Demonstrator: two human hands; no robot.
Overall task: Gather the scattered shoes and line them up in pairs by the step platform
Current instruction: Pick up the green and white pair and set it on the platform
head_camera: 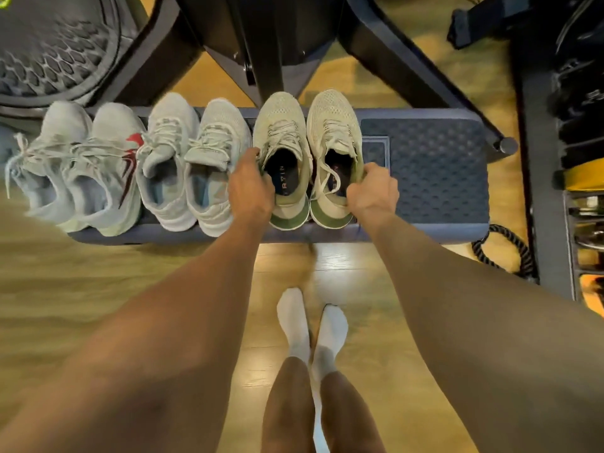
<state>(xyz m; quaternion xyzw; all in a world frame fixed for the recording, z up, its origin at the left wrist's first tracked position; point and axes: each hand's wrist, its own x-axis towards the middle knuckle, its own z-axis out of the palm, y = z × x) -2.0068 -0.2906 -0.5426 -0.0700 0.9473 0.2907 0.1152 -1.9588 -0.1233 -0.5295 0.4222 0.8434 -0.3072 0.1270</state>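
Olive pair (333, 119): head view, at 12 o'clock. The two mesh shoes sit side by side on the platform (434, 168), toes toward 12 and green heels at its near edge.
Left hand (250, 188): curled over the collar of the left olive shoe (282, 125) on its 9 o'clock side, holding it.
Right hand (372, 188): fingers hooked over the collar of the right olive shoe on its 3 o'clock side, holding it.
Contact: the olive soles seem to rest on the platform, but I cannot tell whether their weight is fully set down.
Grey pair (222, 125): just beside the olive pair toward 9 o'clock, toes the same way, the two shoes touching.
Pale pair (111, 132): at 10 o'clock, with a red mark on one side and loose laces. It is blurred, sits slightly askew and hangs past the platform's end.
Platform: dark blue with a dimpled top, bare at 2 o'clock beyond the olive pair.
Floor (98, 273): wood, with socked feet (294, 315) at 6 o'clock.
Surroundings: a dark frame (261, 44) at 12 o'clock and a rope (503, 246) at 3.
Done: every shoe in view stands on the platform, three pairs in one row.
Left: by my reading, release the olive pair and perhaps square up the pale pair. Whether more shoes lie out of view cannot be told.
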